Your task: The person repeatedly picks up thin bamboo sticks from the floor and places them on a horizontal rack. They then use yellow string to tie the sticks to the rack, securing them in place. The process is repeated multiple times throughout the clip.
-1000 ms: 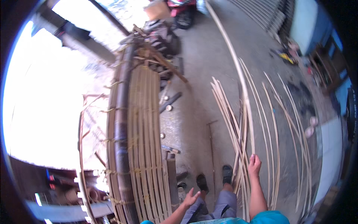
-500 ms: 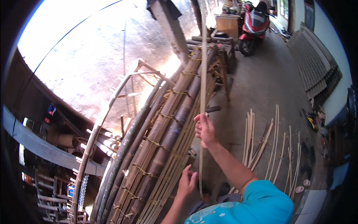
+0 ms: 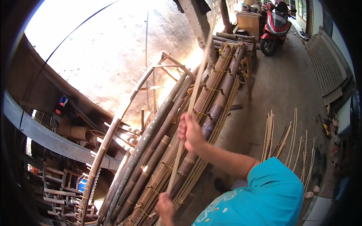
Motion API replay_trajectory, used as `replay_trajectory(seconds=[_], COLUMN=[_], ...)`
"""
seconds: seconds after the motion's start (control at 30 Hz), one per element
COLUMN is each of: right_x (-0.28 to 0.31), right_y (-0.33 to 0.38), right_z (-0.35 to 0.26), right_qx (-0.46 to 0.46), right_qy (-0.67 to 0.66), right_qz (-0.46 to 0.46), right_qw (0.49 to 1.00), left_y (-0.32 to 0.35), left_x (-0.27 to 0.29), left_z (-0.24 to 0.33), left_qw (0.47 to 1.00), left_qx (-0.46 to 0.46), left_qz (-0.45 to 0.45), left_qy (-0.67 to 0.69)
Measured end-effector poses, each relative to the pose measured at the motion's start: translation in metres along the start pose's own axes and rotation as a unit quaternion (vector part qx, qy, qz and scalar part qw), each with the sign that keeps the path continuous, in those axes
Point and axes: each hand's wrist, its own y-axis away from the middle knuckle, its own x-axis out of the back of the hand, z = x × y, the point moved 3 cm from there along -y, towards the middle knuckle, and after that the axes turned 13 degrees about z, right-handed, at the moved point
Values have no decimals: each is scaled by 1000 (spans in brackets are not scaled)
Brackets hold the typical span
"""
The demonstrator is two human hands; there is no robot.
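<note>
A long, thin, pale bamboo strip (image 3: 195,90) slants across the middle of the view, above a low rack of bamboo poles. My right hand (image 3: 191,132) is closed round the strip near its middle. Lower down, my left hand (image 3: 165,205) grips the same strip close to its near end; its fingers are slightly blurred. Beneath the strip lie thick brown bamboo poles (image 3: 217,113) and a bundle of split bamboo slats (image 3: 166,162), tied across with yellow cord. The strip's far end fades into the bright background.
Several loose bamboo strips (image 3: 290,139) lie on the concrete floor at right. A red scooter (image 3: 277,26) stands at the far right, near corrugated sheets (image 3: 328,64) leaning on the wall. A curved bamboo frame with pegs (image 3: 102,147) rises on the left. A post (image 3: 196,22) stands beyond the rack.
The strip has gone from nearly upright to slanting over the rack. My right hand has moved left with it, and my left hand, open before, has closed on its lower part.
</note>
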Motion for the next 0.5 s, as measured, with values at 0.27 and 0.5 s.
replay_trajectory(seconds=[0.27, 0.5], right_x=[130, 197], right_y=[17, -30], right_z=[173, 55], right_qx=[-201, -283], right_qy=[340, 489], right_qz=[-19, -146], right_qw=[918, 812], left_y=[-40, -89], left_x=[93, 30], left_z=[-124, -185], left_qw=[946, 882], left_qx=[68, 66], left_qz=[34, 128], left_qy=[-314, -448])
